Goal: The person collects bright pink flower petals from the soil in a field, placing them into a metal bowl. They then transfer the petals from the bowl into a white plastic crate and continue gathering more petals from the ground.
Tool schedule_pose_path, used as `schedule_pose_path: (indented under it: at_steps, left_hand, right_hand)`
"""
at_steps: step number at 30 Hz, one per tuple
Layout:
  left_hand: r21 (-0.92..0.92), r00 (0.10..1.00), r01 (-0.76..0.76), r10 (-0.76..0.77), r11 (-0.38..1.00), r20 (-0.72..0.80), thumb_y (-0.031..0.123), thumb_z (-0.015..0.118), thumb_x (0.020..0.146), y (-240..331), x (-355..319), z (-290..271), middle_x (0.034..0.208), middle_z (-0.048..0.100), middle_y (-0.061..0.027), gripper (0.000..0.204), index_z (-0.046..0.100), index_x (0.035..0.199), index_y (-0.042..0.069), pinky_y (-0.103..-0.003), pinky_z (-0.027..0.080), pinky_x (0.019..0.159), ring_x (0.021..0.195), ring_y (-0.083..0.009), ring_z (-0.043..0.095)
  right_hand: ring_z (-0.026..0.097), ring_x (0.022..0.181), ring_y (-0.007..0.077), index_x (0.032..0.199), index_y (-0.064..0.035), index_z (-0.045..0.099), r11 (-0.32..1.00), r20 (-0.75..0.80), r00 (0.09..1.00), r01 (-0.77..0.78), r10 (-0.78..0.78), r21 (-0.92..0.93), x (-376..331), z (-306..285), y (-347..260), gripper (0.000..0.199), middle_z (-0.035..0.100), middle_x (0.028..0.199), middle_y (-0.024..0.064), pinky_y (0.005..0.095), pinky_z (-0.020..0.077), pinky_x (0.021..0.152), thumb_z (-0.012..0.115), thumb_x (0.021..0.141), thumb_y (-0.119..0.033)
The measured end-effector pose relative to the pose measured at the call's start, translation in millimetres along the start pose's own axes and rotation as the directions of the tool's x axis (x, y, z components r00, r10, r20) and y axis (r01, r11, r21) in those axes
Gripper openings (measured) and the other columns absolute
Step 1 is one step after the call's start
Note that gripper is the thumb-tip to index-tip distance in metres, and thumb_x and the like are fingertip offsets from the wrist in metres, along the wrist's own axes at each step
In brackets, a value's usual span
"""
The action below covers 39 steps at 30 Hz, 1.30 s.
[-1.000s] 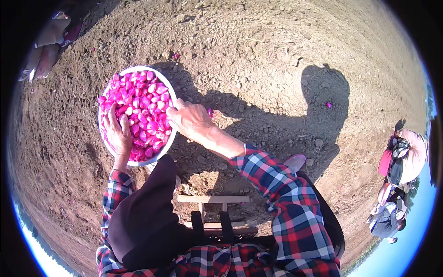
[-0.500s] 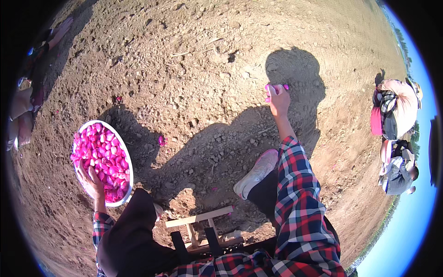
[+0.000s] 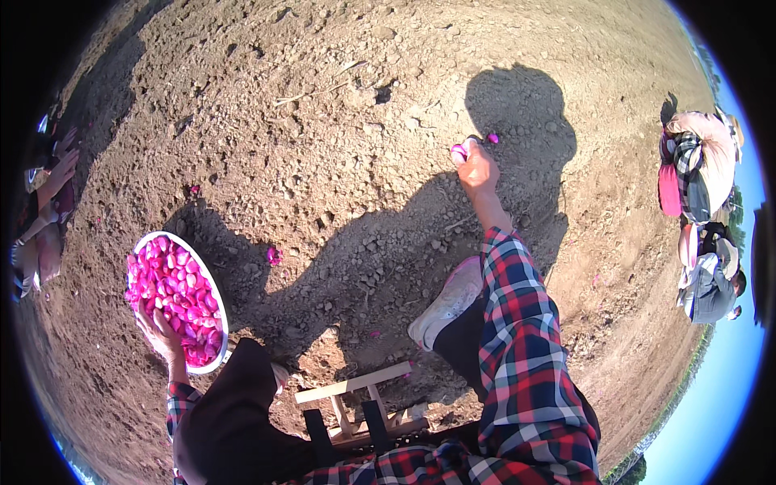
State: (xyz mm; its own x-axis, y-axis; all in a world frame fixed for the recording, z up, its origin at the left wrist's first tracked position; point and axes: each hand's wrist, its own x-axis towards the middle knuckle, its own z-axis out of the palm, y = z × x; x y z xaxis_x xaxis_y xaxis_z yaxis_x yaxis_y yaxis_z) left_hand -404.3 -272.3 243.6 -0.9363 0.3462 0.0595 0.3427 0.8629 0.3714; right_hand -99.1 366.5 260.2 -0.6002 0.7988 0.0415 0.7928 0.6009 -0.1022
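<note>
Head view: the right hand (image 3: 478, 168) is stretched far out over the dry, cloddy soil (image 3: 323, 121), its fingers pinched together on a small pink bulb (image 3: 459, 151). A second pink piece (image 3: 492, 138) shows just past the knuckles; whether the hand touches it cannot be told. The hand lies inside the person's own shadow, which darkens the ground there and makes the fingertips hard to read.

The left hand (image 3: 160, 333) grips the near rim of one white bowl (image 3: 212, 284), fingers curled over the edge and thumb hidden beneath. The bowl is heaped with pink bulbs (image 3: 174, 283), too many and too crowded to count, and its lower edge is covered by the hand.

One loose pink bulb (image 3: 274, 255) lies on the soil just right of the bowl; another small pink speck (image 3: 193, 190) lies further up, too small to identify surely.

One white shoe (image 3: 446, 301) rests on the ground beside the plaid sleeve (image 3: 517, 323). A small wooden stool (image 3: 360, 398) stands below, partly hidden by the person's dark clothing.

At the right rim two other people (image 3: 699, 210) bend over, squeezed by the lens. At the left rim another person's hand (image 3: 58, 174) is cut off by the frame.
</note>
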Motion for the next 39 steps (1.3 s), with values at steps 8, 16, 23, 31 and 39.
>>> schedule_pose_path:
  at_steps: [8,16,23,31,39]
  left_hand:
    - [-0.023,0.995,0.101,-0.100,0.995,0.023,0.039,0.037,0.095,15.5,1.4,-4.7,0.131,0.044,-0.0260,0.053,0.040,0.135,0.005,-0.049,0.032,0.101,0.121,-0.0440,0.041]
    - [-0.002,0.992,0.125,-0.125,0.992,-0.009,0.030,0.045,0.091,42.6,-2.6,-14.9,0.125,0.047,-0.0246,0.050,0.040,0.135,0.006,-0.047,0.032,0.101,0.117,-0.0418,0.043]
    - [-0.111,0.980,0.191,-0.196,0.975,-0.033,0.029,0.052,0.088,47.6,-2.5,-14.7,0.119,0.049,-0.0231,0.047,0.045,0.131,0.010,-0.045,0.042,0.091,0.109,-0.0393,0.050]
    - [-0.141,0.973,0.214,-0.224,0.967,-0.057,0.030,0.050,0.090,53.8,-2.8,-16.9,0.116,0.049,-0.0203,0.046,0.045,0.131,0.010,-0.044,0.040,0.093,0.109,-0.0373,0.049]
    - [-0.156,0.972,0.225,-0.233,0.962,-0.034,0.029,0.054,0.086,52.8,-2.7,-17.6,0.127,0.043,-0.0273,0.050,0.045,0.132,0.011,-0.047,0.039,0.097,0.117,-0.0427,0.045]
  right_hand:
    - [0.064,0.084,0.0342,0.098,-0.0105,0.061,0.968,0.222,0.975,0.046,0.010,-0.245,4.9,4.0,-18.0,0.024,0.065,0.094,0.0142,0.0450,0.0515,0.070,0.061,0.081,-0.027]
    - [0.063,0.080,0.0352,0.099,-0.0074,0.053,0.982,0.092,0.990,0.119,-0.106,-0.146,-3.7,-36.2,-70.1,0.026,0.061,0.088,0.0152,0.0442,0.0512,0.066,0.061,0.085,-0.028]
    - [0.061,0.084,0.0156,0.105,-0.0080,0.059,0.596,0.301,0.671,0.261,-0.677,0.759,-110.1,-34.7,-309.7,0.017,0.064,0.093,0.0084,0.0298,0.0481,0.073,0.058,0.089,-0.015]
    - [0.063,0.082,0.0344,0.107,-0.0123,0.053,0.665,0.361,0.558,0.627,-0.747,0.406,-151.3,-9.3,-441.2,0.024,0.054,0.103,0.0155,0.0433,0.0544,0.063,0.057,0.088,-0.026]
    - [0.064,0.081,0.0323,0.096,-0.0028,0.053,0.547,0.293,0.466,0.758,-0.835,0.355,-141.0,1.3,-443.3,0.022,0.054,0.099,0.0188,0.0410,0.0563,0.062,0.055,0.088,-0.024]
